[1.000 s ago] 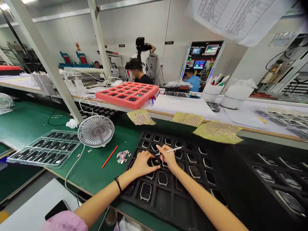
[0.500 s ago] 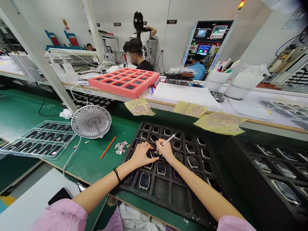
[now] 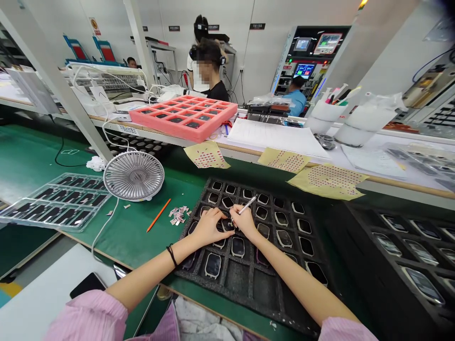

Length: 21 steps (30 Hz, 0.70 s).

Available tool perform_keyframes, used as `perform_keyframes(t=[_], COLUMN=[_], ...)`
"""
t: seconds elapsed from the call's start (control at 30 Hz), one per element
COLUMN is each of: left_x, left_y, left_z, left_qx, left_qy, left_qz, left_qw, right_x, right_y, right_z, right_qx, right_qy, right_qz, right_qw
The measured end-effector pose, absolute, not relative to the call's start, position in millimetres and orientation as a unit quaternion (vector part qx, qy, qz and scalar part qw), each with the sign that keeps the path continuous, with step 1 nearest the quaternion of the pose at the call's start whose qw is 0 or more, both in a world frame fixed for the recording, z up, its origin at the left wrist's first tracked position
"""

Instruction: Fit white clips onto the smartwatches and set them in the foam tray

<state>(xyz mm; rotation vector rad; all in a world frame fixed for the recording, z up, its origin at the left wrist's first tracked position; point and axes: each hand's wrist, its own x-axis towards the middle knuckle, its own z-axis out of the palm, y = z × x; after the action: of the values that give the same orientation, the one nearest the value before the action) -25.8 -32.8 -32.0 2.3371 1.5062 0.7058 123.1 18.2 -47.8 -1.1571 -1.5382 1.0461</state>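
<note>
A black foam tray (image 3: 241,277) with many square watch bodies lies on the green bench in front of me. My left hand (image 3: 212,228) has its thumb and fingers closed around the edges of one watch body (image 3: 228,224) above the tray. In my right hand (image 3: 244,221) is a slim silver pen-like tool (image 3: 249,204), tilted with its lower end at that watch body. The exact tip is too small to make out. Other watch bodies, such as one (image 3: 213,265) nearer to me, sit in their own compartments.
A round fan (image 3: 135,175) stands left of the tray, near an orange stick (image 3: 158,215) and small pale pieces (image 3: 179,215). A clear tray (image 3: 60,201) lies far left. Another black tray (image 3: 377,274) is at right. A shelf above holds a pink foam tray (image 3: 185,118).
Both hands keep their hold on the watch body and the tool, with hardly any movement. The view has shifted slightly, and the seated person in black across the shelf sits more upright.
</note>
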Motion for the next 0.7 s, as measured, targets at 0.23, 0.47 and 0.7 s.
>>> perform_keyframes(t=[0.23, 0.47, 0.7], left_x=[-25.5, -25.1, -26.1], left_y=[-33.4, -33.6, -34.6], left_z=[-30.7, -30.6, -31.3], left_qx=[0.807, 0.806, 0.803], left_qy=[0.519, 0.520, 0.524], left_qz=[0.248, 0.248, 0.249], left_qw=[0.133, 0.137, 0.136], right_x=[123.2, 122.9, 121.2], right_y=[19.0, 19.1, 16.7], right_z=[-48.5, -47.4, -45.4], right_qx=[-0.472, -0.469, -0.466], right_qy=[-0.616, -0.606, -0.574], right_qz=[0.431, 0.447, 0.469], right_qw=[0.461, 0.462, 0.483])
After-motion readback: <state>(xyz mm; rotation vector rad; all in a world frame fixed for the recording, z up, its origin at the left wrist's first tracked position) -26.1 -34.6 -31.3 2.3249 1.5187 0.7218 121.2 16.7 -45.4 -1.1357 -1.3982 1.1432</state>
